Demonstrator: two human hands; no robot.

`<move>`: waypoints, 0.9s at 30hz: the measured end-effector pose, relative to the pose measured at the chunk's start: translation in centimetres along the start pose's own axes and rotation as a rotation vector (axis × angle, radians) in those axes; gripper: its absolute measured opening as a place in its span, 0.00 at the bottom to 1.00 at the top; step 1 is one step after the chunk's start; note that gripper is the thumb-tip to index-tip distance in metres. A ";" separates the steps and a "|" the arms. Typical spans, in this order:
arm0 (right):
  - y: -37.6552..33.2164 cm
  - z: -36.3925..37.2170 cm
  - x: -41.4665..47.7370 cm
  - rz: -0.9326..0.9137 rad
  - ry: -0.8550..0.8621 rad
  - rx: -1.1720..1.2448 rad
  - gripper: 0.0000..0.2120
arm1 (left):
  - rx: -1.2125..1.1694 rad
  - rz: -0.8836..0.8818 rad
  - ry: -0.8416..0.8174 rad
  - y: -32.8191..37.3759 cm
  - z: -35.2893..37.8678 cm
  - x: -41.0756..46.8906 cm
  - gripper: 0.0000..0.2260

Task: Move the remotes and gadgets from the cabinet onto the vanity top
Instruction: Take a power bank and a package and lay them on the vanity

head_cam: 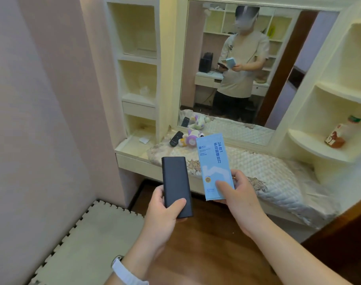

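My left hand (165, 210) grips a flat black power bank (175, 182) by its lower end, held upright in front of the vanity. My right hand (239, 194) holds a light-blue screwdriver-kit box (213, 163) with printed text, thumb on its front. Both are in the air just short of the vanity top (257, 161), which is covered by a quilted cloth. At the back left of that top lie a black remote (176, 138) and a purple-and-white plush toy (191, 138).
A large mirror (247, 64) behind the vanity reflects a person and shelves. Open cubbies (138, 79) stand at the left, curved corner shelves with a bottle (339, 132) at the right. A foam floor mat (89, 239) lies at the lower left, on wooden floor.
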State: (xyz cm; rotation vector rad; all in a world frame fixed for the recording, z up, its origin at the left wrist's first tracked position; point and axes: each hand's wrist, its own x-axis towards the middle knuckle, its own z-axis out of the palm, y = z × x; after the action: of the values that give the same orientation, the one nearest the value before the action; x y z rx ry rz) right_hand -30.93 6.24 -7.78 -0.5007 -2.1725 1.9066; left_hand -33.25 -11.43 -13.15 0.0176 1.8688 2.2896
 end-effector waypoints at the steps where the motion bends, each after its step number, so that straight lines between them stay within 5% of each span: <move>1: -0.1 0.4 0.7 -0.001 0.006 -0.013 0.09 | -0.004 -0.009 -0.008 0.1 -0.2 1.0 0.16; 16: 4.7 -3.5 12.7 0.093 0.265 -0.007 0.09 | 0.069 -0.156 -0.132 -3.1 5.8 17.0 0.15; 27: 9.8 -12.6 28.0 0.220 0.249 0.105 0.08 | 0.165 -0.304 -0.031 -6.0 17.6 28.6 0.16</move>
State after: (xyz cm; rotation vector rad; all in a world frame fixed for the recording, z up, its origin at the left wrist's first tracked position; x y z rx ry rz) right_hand -50.86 29.62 -17.48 -0.9357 -1.9168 1.9312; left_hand -58.34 11.06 -18.41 -0.1938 1.8914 1.9217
